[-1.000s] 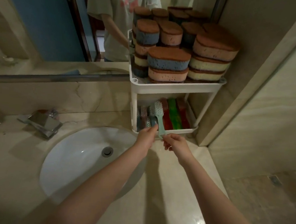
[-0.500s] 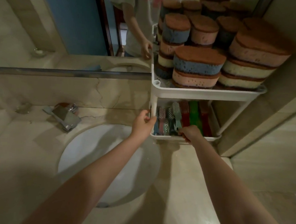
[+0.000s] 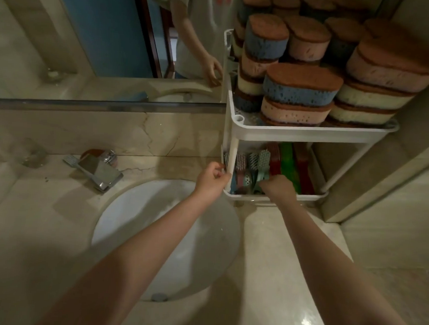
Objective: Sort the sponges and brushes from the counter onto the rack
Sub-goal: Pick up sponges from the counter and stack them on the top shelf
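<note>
A white two-tier rack (image 3: pixel 303 136) stands on the counter at the back right. Its top tier is stacked with several sponges (image 3: pixel 301 88) that have brown scouring tops over blue, pink or cream foam. The lower tier holds several brushes (image 3: pixel 242 162) lying side by side, and red and green items (image 3: pixel 287 164) to their right. My right hand (image 3: pixel 278 187) reaches into the lower tier, closed on the handle of a pale green brush (image 3: pixel 263 160). My left hand (image 3: pixel 211 178) grips the rack's front left post (image 3: pixel 231 163).
A white round sink (image 3: pixel 166 237) lies in the beige stone counter below my arms, with a chrome faucet (image 3: pixel 96 169) at its back left. A mirror (image 3: pixel 111 30) covers the wall behind. A glass (image 3: pixel 30 152) stands far left. A wall closes the right side.
My right hand carried the pale green brush from in front of the rack into the lower tier. My left hand let go of the brush and took the rack's post.
</note>
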`<state>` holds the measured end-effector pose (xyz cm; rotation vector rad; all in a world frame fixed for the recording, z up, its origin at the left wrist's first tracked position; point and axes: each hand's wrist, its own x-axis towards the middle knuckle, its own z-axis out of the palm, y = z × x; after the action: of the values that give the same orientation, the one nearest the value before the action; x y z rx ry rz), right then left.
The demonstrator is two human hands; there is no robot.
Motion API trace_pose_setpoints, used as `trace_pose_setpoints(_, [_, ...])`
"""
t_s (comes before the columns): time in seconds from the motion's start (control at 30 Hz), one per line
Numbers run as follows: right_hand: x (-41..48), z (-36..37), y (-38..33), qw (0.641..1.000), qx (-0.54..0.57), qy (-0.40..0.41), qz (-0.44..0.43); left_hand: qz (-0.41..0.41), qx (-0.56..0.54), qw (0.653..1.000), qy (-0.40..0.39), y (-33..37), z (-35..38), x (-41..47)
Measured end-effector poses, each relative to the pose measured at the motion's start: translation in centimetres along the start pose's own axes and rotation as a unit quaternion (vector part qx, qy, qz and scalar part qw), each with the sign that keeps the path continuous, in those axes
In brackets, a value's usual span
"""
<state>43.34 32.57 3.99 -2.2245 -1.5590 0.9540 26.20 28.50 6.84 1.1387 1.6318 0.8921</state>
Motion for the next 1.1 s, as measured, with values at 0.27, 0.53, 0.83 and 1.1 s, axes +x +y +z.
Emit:
trace_pose_setpoints(0.27, [-6.6,4.5,-7.1,0.955,0.007,-0.27,-0.122,0.042,-0.025,0.989,0.142,-4.9,-9.6,-0.5])
trace_pose_setpoints(0.53, [-9.8,13.7,-21.4,0.943,0.08,-0.229,-0.229,0.035,-0.053,0.953,0.298,-9.4,-26.4,0.3])
trace_pose_setpoints(0.83, [-8.4,23.2,-35.2,0.933,-0.037,-0.114,-0.339,-0.184,0.071,0.95,0.242,-16.3,-39.4,5.1])
trace_pose_setpoints(1.1, [-4.4,30.9,-40.0,0.898,-0.251,-0.242,-0.268,-0.27,0.155,0.932,0.187,-20.5,-41.1,12.2])
